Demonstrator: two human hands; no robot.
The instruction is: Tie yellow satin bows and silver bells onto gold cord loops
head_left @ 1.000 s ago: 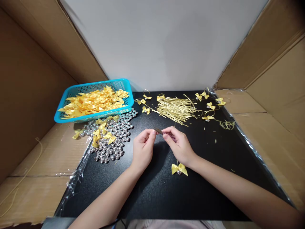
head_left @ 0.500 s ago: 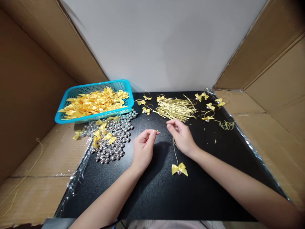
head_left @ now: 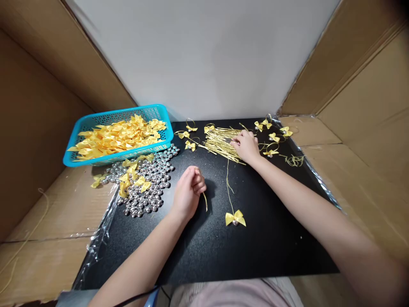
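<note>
My left hand point(head_left: 189, 192) is closed above the black table, left of the middle, with a short gold strip point(head_left: 205, 202) sticking out below its curled fingers. My right hand point(head_left: 246, 146) reaches over the pile of gold strips point(head_left: 219, 143), its bent fingertips pinched down among them and partly hidden. Between my hands and nearer to me lies a yellow ribbon bow point(head_left: 235, 218) with a small silver bell at its knot. A thin gold cord point(head_left: 228, 183) runs from this bow up toward the pile.
At left, a blue basket point(head_left: 68, 149) holds many yellow bows. Silver bells point(head_left: 150, 187), with a few bows on them, spread before it. Finished-looking bows with cord loops point(head_left: 271, 152) lie behind the pile's sides. Tangled cord point(head_left: 294, 160) sits at right. Cardboard walls flank the table.
My right hand has moved away from me onto the gold strips. My left hand has turned and curled its fingers, and the strip now hangs below it. The view has shifted slightly.
</note>
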